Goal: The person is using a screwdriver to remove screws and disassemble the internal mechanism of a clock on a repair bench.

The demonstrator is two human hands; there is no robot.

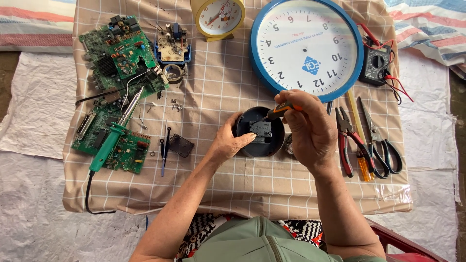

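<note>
Both my hands work near the checked cloth's (233, 191) front edge: left hand (229, 141) clasps a round dark clock case (259, 145), right hand (310, 128) pinches an orange-handled screwdriver (280, 111) over it.

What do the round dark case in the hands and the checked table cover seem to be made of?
Case: probably moulded plastic, dark grey and matt, with a smooth even rim. Cover: likely woven cloth, beige with white grid lines; it wrinkles and drapes softly over the edges.
</note>
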